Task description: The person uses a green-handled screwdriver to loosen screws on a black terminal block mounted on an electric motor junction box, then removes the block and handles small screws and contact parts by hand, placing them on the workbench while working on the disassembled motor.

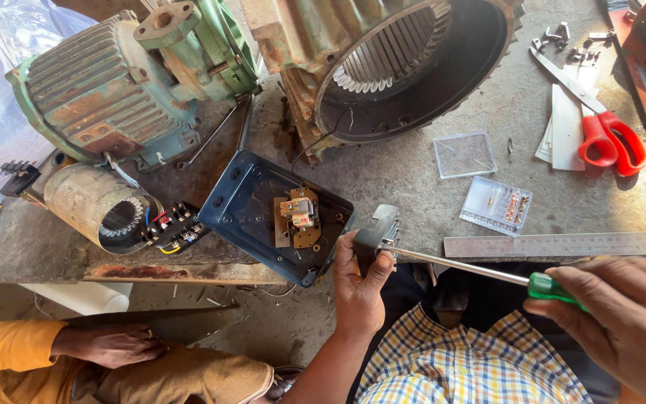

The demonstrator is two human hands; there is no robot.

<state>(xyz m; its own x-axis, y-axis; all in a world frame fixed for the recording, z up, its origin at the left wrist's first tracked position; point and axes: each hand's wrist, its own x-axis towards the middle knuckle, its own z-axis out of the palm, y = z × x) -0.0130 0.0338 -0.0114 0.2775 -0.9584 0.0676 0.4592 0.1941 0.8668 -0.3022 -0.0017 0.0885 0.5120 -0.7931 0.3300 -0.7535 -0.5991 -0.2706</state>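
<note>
My left hand (357, 288) grips a small grey ribbed part (377, 233) at the near edge of the bench. My right hand (622, 318) is closed round the green handle of a screwdriver (472, 268), whose long steel shaft runs left and meets the grey part. Just left of that part lies a dark blue metal box (242, 196), open side up, with a brown terminal board and small fittings inside.
Green ribbed motor housing (106, 86), large empty stator shell (413, 60) and a small stator (102, 206) crowd the back. Red-handled scissors (600, 123), clear plastic boxes (496, 203) and a steel ruler (562, 244) lie at right. Another person's hand (110, 346) rests on a knee at lower left.
</note>
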